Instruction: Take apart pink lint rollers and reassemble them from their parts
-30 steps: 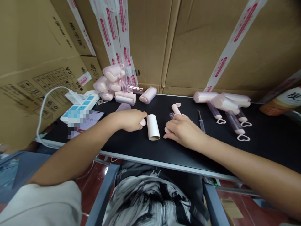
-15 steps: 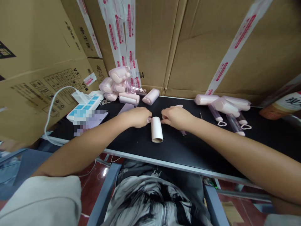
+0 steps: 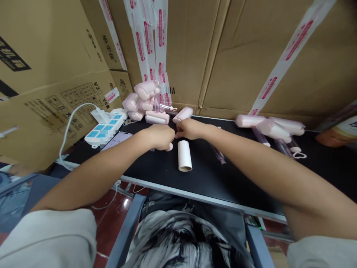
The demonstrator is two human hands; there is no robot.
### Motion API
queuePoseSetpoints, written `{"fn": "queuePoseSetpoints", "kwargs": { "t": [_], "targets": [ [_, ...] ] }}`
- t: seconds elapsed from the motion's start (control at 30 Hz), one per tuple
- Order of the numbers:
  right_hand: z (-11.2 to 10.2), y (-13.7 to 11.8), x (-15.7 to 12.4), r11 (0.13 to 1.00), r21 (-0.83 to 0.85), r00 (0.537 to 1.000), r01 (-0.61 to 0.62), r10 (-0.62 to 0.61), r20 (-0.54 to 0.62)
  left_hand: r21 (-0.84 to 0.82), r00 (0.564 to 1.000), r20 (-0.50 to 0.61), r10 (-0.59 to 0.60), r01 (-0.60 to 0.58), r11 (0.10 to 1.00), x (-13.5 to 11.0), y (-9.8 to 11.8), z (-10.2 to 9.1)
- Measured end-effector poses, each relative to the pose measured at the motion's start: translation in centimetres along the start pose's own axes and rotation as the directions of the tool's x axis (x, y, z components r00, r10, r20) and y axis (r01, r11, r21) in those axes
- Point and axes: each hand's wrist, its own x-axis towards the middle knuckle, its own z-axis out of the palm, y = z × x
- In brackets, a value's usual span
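Note:
My left hand (image 3: 161, 137) is closed just behind and left of a white roll (image 3: 185, 156) with a hollow brown core. A small pale pink piece (image 3: 170, 147) shows at its fingertips; the rest of it is hidden. My right hand (image 3: 191, 128) is closed too, its fingertips close to the left hand's, behind the roll. What its fingers hold, if anything, cannot be seen. The roll lies on the black tabletop (image 3: 156, 169), touched by neither hand. A clear purplish handle piece (image 3: 219, 153) lies beneath the right forearm.
Pink plastic cases (image 3: 146, 89) are piled at the back left, with one case (image 3: 183, 114) beside them. More cases (image 3: 272, 128) and clear handles (image 3: 283, 148) lie right. A power strip (image 3: 107, 128), a phone (image 3: 119, 138) and a bottle (image 3: 337, 134) flank them. Cardboard (image 3: 184, 56) walls the back.
My right hand has moved left and back, bringing its fingers up to my left hand. The handle piece under the right arm shows more. The view has shifted slightly.

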Motion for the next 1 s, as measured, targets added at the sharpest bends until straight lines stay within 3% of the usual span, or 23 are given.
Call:
{"fn": "queuePoseSetpoints", "kwargs": {
  "t": [0.1, 0.17, 0.23, 0.3, 0.43, 0.57, 0.63, 0.73, 0.8, 0.9, 1.0],
  "targets": [
    [0.2, -1.4, 0.2, 0.999, 0.035, 0.999, 0.017, -0.016, -0.037, 0.018, 0.998, -0.061, -0.034, 0.035, 0.999, -1.5, -0.6, 1.3],
    [0.1, -2.1, -0.3, 0.998, 0.050, 0.997, 0.029, -0.025, -0.074, 0.007, 0.978, -0.206, -0.037, 0.040, 0.999, -2.7, -0.4, 2.6],
    [-0.4, -2.2, -1.4, 0.998, 0.056, 0.992, 0.038, -0.031, -0.121, -0.006, 0.928, -0.373, 0.015, -0.019, 1.000, -4.0, 0.5, 4.1],
    [-1.3, -1.6, -3.1, 0.998, 0.058, 0.980, 0.039, -0.027, -0.197, -0.024, 0.892, -0.440, 0.103, -0.127, 0.992, -5.0, 2.0, 5.4],
    [-3.4, 2.1, -7.1, 0.990, 0.135, 0.921, -0.033, 0.083, -0.381, 0.025, 0.852, -0.450, 0.266, -0.286, 0.958, -4.6, 3.8, 6.6],
    [-3.3, 6.3, -10.8, 0.963, 0.152, 0.931, -0.224, 0.258, -0.258, 0.068, 0.857, -0.411, 0.311, -0.312, 0.948, -1.8, 2.5, 6.2],
    [-1.9, 7.6, -12.5, 0.966, 0.132, 0.955, -0.224, 0.245, -0.169, 0.075, 0.869, -0.382, 0.315, -0.310, 0.948, -0.5, 1.5, 5.6],
    [0.8, 8.1, -14.7, 0.973, 0.148, 0.965, -0.178, 0.202, -0.166, 0.094, 0.881, -0.365, 0.300, -0.286, 0.954, 0.6, 1.2, 4.6],
    [2.3, 7.7, -15.6, 0.967, 0.180, 0.956, -0.182, 0.217, -0.198, 0.099, 0.862, -0.411, 0.296, -0.281, 0.955, 0.9, 2.2, 4.0],
    [3.4, 6.6, -16.1, 0.954, 0.238, 0.949, -0.182, 0.234, -0.213, 0.096, 0.808, -0.487, 0.331, -0.326, 0.940, 1.2, 5.6, 3.4],
    [3.6, 5.4, -16.0, 0.943, 0.301, 0.946, -0.140, 0.217, -0.240, 0.100, 0.803, -0.480, 0.355, -0.352, 0.931, 1.8, 9.4, 3.3]
  ]
}}
